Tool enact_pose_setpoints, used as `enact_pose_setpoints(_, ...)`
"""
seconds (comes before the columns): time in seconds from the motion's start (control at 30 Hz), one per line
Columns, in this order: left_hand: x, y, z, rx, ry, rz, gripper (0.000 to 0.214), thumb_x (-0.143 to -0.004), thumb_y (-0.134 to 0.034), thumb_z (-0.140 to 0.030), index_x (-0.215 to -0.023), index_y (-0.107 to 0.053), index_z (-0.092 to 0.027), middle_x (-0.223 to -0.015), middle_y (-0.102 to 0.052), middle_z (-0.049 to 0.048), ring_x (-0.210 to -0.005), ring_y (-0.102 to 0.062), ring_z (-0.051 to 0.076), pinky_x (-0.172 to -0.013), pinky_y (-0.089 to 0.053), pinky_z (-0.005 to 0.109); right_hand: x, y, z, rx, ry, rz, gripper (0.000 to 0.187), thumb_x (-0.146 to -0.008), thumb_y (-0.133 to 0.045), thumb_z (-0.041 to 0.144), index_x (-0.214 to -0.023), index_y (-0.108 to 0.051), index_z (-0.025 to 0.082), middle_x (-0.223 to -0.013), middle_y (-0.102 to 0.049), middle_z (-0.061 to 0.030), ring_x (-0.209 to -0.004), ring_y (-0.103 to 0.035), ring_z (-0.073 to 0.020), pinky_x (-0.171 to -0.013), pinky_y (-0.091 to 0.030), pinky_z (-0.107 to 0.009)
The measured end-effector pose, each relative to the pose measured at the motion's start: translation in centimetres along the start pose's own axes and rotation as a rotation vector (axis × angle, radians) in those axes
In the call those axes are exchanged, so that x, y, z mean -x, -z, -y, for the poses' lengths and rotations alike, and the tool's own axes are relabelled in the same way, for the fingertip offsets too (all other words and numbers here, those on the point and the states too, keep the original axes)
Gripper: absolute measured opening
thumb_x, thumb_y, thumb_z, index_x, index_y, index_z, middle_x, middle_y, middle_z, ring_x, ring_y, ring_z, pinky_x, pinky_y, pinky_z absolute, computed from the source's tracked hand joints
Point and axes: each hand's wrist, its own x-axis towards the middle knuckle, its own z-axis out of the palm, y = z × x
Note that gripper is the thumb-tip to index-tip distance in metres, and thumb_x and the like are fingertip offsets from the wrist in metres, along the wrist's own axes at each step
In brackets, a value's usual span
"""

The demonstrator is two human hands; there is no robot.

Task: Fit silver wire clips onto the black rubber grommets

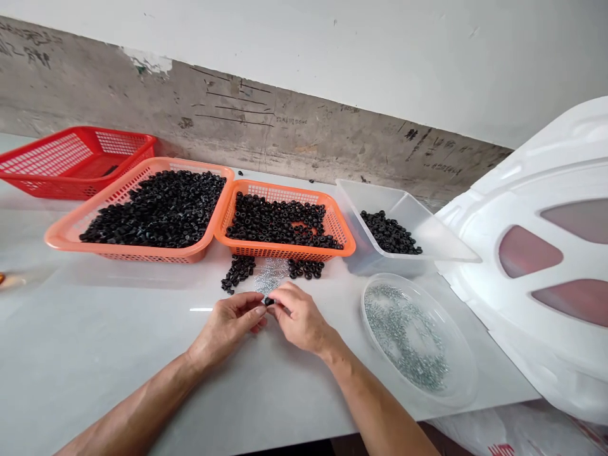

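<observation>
Between the fingertips of both hands is a small round black part (pixel 269 301). My left hand (pixel 234 318) pinches it from the left, fingers curled. From the other side, the thumb and fingers of my right hand (pixel 298 315) close on it. Just beyond the hands lies a small spread of tiny shiny silver balls (pixel 272 273). A little heap of black pieces (pixel 239 272) sits left of them, and black rings (pixel 306 269) lie to the right. What my fingertips cover of the part is hidden.
Behind stand an orange basket (pixel 346 247) of black rings, a wider light-orange basket (pixel 61 239) of black pieces and a red basket (pixel 76 180). On the right are a clear bin (pixel 441 247) with black rings, a round lid (pixel 468 380) of silver balls and a white plastic chair (pixel 479 221).
</observation>
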Motion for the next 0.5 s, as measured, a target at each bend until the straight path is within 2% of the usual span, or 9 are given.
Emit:
enact_pose_setpoints(0.1,0.0,0.2,0.1,0.025,-0.030,0.066,0.017,-0.077,-0.060,-0.027,-0.086,-0.066,-0.013,-0.069,-0.066,0.0042,-0.061,-0.055,0.013,-0.058,-0.045,0.024,0.0,-0.6,1.2,-0.096,0.038,0.023,0.017,-0.082,-0.048,0.010,-0.095,-0.058,0.017,-0.079,-0.057,-0.0050,-0.076,-0.054,-0.0161,-0.069,-0.047,-0.029)
enact_pose_setpoints(0.2,-0.2,0.5,0.3,0.131,0.005,0.064,0.014,-0.077,-0.061,-0.024,-0.082,-0.066,-0.012,-0.068,-0.066,0.0047,-0.059,-0.055,0.012,-0.056,-0.044,0.024,0.0,0.0,1.1,-0.150,-0.015,0.077,0.021,-0.082,-0.053,0.013,-0.101,-0.058,0.018,-0.084,-0.059,-0.0046,-0.075,-0.055,-0.0146,-0.069,-0.048,-0.027)
enact_pose_setpoints(0.27,-0.4,0.7,0.3,0.208,0.045,0.044,0.014,-0.075,-0.063,-0.024,-0.083,-0.065,-0.012,-0.071,-0.066,0.0058,-0.061,-0.057,0.013,-0.056,-0.044,0.024,0.0,0.9,0.4,-0.109,-0.096,0.077,0.022,-0.082,-0.052,0.013,-0.102,-0.059,0.019,-0.086,-0.060,-0.0046,-0.076,-0.055,-0.0143,-0.069,-0.047,-0.026)
enact_pose_setpoints(0.37,-0.4,1.0,0.2,0.276,0.087,-0.002,0.016,-0.074,-0.064,-0.024,-0.084,-0.064,-0.011,-0.076,-0.066,0.0072,-0.061,-0.058,0.013,-0.054,-0.042,0.023,0.2,2.1,-1.1,0.029,-0.201,0.042,0.021,-0.082,-0.047,0.008,-0.093,-0.062,0.018,-0.085,-0.059,-0.0047,-0.078,-0.055,-0.0150,-0.071,-0.046,-0.027)
enact_pose_setpoints(0.5,-0.5,1.2,0.0,0.296,0.108,-0.034,0.020,-0.074,-0.064,-0.024,-0.088,-0.063,-0.010,-0.074,-0.066,0.0070,-0.057,-0.056,0.012,-0.051,-0.040,0.023,0.5,2.1,-2.5,0.120,-0.194,0.130,0.028,-0.079,-0.043,0.000,-0.088,-0.062,0.018,-0.085,-0.056,-0.0046,-0.080,-0.054,-0.0152,-0.073,-0.045,-0.028)
